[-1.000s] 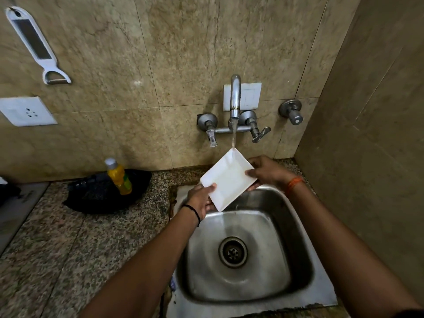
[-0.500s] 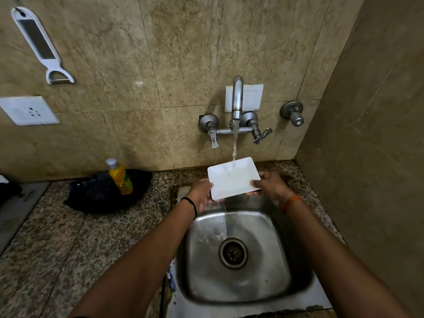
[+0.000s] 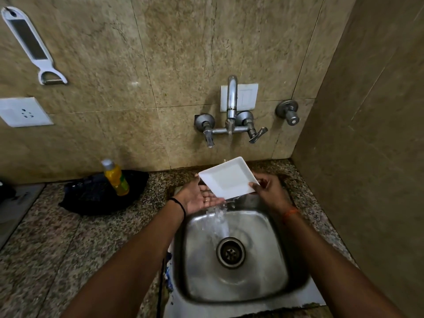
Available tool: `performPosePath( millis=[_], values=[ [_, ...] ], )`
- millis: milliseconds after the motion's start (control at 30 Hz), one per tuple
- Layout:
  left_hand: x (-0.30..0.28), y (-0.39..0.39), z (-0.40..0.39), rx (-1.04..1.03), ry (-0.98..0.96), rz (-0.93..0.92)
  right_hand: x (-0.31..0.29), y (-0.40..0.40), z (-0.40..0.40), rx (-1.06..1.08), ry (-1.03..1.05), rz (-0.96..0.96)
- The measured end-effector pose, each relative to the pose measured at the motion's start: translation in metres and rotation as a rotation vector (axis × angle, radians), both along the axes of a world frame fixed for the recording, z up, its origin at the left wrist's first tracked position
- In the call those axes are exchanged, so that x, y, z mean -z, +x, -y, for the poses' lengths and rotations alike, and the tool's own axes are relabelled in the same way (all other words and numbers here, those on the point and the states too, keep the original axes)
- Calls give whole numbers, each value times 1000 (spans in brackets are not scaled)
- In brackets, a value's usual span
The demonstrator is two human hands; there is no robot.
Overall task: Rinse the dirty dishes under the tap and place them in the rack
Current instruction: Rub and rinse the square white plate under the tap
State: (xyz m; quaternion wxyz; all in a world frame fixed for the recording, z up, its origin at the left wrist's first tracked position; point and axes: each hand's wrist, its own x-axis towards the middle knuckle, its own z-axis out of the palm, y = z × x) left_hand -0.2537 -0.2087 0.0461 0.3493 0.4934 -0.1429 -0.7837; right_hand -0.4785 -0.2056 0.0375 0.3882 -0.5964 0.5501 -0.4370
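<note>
Plate [image 3: 229, 179], white and square, held over the sink [image 3: 296, 281] under the tap [image 3: 231, 99] (water running), tilted with its near corner lowest, right hand [image 3: 268, 191] pinching its right corner, left hand [image 3: 198, 198] flat, palm up, fingers beneath its lower edge.

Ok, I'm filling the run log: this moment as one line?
stage: rinsing | white square plate tilted under running tap | right hand grips edge | left hand open beneath | over sink
</note>
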Motion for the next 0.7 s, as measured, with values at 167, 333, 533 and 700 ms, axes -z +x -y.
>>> performPosePath(
  millis=[167,333,533,700],
  values=[
    [-9,-3,-4,-150,5,-166,11,-21,1,-92,-204,-402],
    [-5,-11,3,-302,-46,-116,11,-20,-6,-178,-386,-524],
    [-11,-17,10,-256,-224,23,10,-20,-8,-120,-226,-694],
    [-16,-23,13,-257,-296,163,-12,-9,14,-121,59,-202]
  ],
)
